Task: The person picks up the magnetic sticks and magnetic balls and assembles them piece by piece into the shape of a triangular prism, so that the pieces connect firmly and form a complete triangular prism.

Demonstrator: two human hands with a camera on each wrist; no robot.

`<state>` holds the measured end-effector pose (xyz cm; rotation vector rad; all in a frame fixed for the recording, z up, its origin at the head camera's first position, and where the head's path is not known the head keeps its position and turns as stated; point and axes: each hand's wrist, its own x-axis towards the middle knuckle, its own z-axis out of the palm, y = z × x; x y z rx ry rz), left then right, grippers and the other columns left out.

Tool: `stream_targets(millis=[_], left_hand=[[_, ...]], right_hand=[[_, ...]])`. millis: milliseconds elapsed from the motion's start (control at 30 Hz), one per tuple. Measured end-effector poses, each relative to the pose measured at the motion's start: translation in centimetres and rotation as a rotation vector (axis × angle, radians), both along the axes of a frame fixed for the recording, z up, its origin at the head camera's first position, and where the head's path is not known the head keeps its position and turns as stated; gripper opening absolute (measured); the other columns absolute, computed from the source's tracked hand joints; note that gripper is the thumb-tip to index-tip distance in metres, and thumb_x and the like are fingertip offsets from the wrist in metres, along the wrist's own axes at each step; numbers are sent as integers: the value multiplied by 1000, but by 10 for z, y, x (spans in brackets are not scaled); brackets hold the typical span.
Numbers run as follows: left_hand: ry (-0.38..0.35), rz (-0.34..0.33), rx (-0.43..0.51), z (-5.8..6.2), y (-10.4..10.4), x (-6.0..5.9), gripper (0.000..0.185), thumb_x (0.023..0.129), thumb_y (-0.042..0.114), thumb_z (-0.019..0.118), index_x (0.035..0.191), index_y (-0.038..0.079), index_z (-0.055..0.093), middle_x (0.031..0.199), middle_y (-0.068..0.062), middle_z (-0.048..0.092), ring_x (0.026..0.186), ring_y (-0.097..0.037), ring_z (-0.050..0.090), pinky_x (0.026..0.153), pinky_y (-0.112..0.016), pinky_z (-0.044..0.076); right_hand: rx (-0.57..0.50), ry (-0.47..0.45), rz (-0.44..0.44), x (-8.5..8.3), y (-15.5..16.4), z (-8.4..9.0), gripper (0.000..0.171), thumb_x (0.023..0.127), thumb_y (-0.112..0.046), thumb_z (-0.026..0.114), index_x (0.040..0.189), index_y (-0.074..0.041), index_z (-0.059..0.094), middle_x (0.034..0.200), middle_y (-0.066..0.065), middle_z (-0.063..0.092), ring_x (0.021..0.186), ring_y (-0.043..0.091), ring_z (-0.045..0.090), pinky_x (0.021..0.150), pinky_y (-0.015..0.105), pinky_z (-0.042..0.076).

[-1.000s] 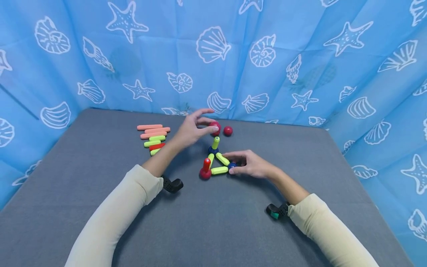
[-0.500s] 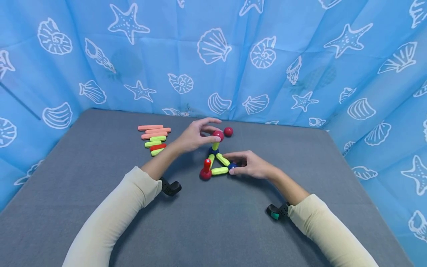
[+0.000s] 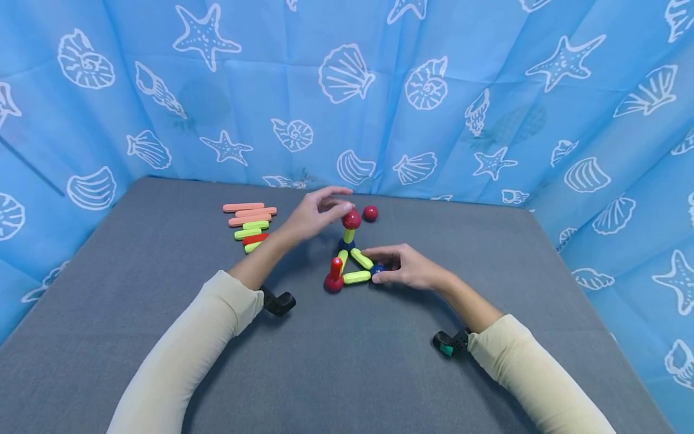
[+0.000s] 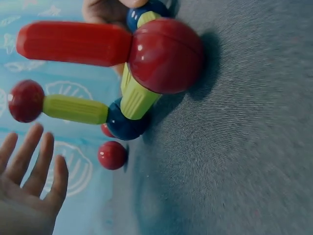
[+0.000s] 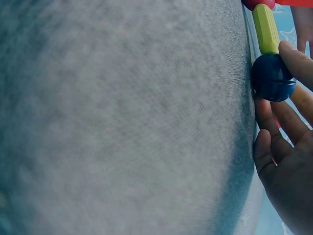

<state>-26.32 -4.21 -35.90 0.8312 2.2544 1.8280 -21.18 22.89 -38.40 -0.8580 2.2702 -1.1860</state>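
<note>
**Red ball sits atop the upright rod while 2 hands tend the frame**

The left hand (image 3: 314, 214) hovers just at 9 o'clock of the red ball (image 3: 351, 219), fingers loosely spread; the left wrist view shows them straight and clear of the ball, gripping nothing. That ball caps the upright yellow-green rod (image 3: 349, 235), which stands on a blue ball (image 3: 347, 245) at the far corner of a flat triangle of yellow-green rods (image 3: 358, 276). The right hand (image 3: 409, 268) rests on the bench (image 3: 347, 361) at the triangle's 3 o'clock corner, its fingertips (image 5: 293, 56) pressed against the blue corner ball (image 5: 272, 77) there. At the 7 o'clock corner a red rod (image 3: 336, 267) rises from a larger red ball (image 3: 332, 284).

The upright looks the weak point, I judge: it stands on a single joint, so a brush from the left fingers could tip it or knock its cap off. If the right hand eases off, the triangle may slide on the cloth.

A loose red ball (image 3: 370, 212) lies at 1 o'clock of the capped rod, close enough to be bumped. A stack of spare rods (image 3: 250, 225), orange, green and red, lies well apart at 9 o'clock, behind the left forearm. Blue shell-print curtain (image 3: 488, 90) walls the bench.
</note>
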Motion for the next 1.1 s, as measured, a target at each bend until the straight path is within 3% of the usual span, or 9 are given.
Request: stream_targets(millis=[67,167,333,533,867,967,1100], left_hand=[[-28,58,23,-3,4,-6,35,104,20,53,138,9,54,123,-12,68,112,-24,64,96,-53,49],[-50,119,-13,-11,11,-18,35,105,15,50,139,8,52,128,-15,65,117,-26,61,99,-50,47],[-62,129,-146,-24,24,-35,46,102,3,51,148,5,43,141,-17,55,132,-30,50,106,-43,43],[-27,154,-257,-34,33,-45,51,98,0,59,147,2,44,142,-15,56,134,-31,48,110,-41,39],[57,192,-304,-43,35,-46,50,92,-5,64,139,-1,51,131,-18,63,125,-30,57,106,-40,43],[61,210,-271,-37,29,-42,49,93,-2,64,140,-1,50,129,-19,64,121,-32,59,103,-42,46],[73,257,-184,-20,18,-34,48,94,8,68,140,4,52,126,-18,65,115,-31,62,98,-42,50]], right_hand=[[3,-1,-2,0,0,0,57,92,-13,70,144,-2,50,132,14,59,105,26,58,85,39,51],[9,-7,-8,1,0,0,57,92,-13,70,145,-3,50,132,14,59,105,26,58,85,38,51],[9,-10,-12,1,1,-1,57,92,-13,70,144,-3,50,129,14,60,102,26,58,82,36,51],[6,-7,-12,0,0,-1,57,92,-13,71,144,-3,51,130,13,60,102,25,58,83,37,51],[10,16,-3,-1,-2,0,57,92,-14,71,144,-3,51,134,13,59,104,25,58,86,39,50],[6,21,3,-1,-2,1,57,92,-14,71,144,-2,51,134,14,58,105,25,58,87,39,50],[5,26,8,-2,0,1,57,92,-13,71,143,-2,51,134,14,58,106,26,58,88,40,49]])
